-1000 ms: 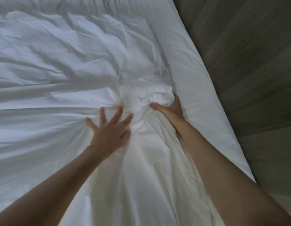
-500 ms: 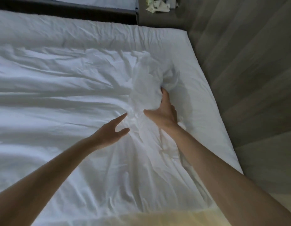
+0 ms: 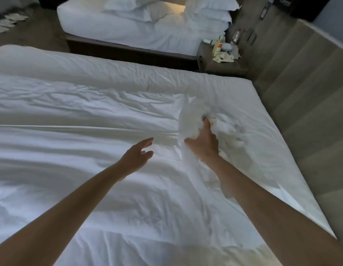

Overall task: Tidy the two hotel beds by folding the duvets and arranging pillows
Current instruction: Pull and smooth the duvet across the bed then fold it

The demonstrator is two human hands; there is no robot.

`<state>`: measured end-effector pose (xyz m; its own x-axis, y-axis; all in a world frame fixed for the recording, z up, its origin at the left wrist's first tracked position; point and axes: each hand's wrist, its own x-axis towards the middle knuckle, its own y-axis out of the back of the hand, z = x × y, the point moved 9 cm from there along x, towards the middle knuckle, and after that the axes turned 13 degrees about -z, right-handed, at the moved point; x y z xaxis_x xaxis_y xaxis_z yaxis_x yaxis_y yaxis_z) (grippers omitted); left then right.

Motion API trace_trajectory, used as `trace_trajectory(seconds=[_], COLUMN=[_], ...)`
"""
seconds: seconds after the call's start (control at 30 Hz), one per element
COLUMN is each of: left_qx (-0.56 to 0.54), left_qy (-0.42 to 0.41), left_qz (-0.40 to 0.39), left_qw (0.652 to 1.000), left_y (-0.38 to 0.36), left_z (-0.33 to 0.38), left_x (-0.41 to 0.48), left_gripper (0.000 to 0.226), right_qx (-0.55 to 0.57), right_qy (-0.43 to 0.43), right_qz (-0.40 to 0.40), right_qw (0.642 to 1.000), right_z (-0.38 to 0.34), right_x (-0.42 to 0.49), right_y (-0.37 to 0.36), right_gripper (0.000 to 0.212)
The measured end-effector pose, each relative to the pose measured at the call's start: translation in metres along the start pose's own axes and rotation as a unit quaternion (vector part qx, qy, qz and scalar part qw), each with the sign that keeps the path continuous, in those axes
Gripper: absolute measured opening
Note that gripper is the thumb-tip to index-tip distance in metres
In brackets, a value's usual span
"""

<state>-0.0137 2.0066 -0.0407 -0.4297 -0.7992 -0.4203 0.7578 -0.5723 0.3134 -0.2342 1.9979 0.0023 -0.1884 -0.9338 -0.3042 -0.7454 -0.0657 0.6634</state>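
Left hand (image 3: 137, 155), right hand (image 3: 203, 144) — bare

No legible text; bottle (image 3: 217, 46) labels too small.

Illumination is dim overall, with a cool blue-grey cast across the white duvet (image 3: 90, 116). The only warm light shows as a yellow glow at the head end of the far bed (image 3: 128, 33), beside its pillows (image 3: 207, 18). Shadows are soft, pooling in the duvet creases and under both forearms. The bunched fabric at the right hand (image 3: 203, 144) is motion-blurred. Wide-angle distortion bends the bed edges and the wall panels (image 3: 310, 96) toward the frame borders.
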Motion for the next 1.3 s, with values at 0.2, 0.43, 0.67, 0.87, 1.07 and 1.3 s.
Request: trace_trajectory(seconds=[0.2,0.43,0.67,0.87,1.07,1.3], left_qx=[-0.004,-0.042,-0.029,0.027,0.079,0.095], left_qy=[-0.01,0.039,0.123,0.092,0.085,0.087], left_qz=[0.001,0.06,0.076,0.022,-0.003,-0.099], left_qw=[1.0,0.997,0.989,0.995,0.993,0.987], left_y=[0.139,0.265,0.282,0.231,0.184,0.084], left_z=[-0.045,-0.129,-0.212,-0.182,-0.16,-0.154], left_x=[-0.073,-0.11,-0.103,-0.071,-0.037,-0.007], left_gripper=[0.049,0.049,0.052,0.055,0.054,0.063], right_qx=[-0.015,0.002,-0.046,-0.17,-0.187,-0.216], right_qy=[0.017,0.059,-0.039,0.12,0.042,-0.076], right_qz=[0.029,-0.168,-0.232,-0.013,0.087,-0.036], right_qw=[0.999,0.984,0.971,0.978,0.978,0.973], right_z=[-0.161,-0.271,-0.213,-0.185,-0.104,-0.023], right_x=[0.0,0.021,0.042,0.033,0.042,0.099], right_y=[-0.104,-0.294,-0.348,-0.263,-0.194,-0.169], right_gripper=[0.093,0.084,0.051,0.044,0.091,0.086])
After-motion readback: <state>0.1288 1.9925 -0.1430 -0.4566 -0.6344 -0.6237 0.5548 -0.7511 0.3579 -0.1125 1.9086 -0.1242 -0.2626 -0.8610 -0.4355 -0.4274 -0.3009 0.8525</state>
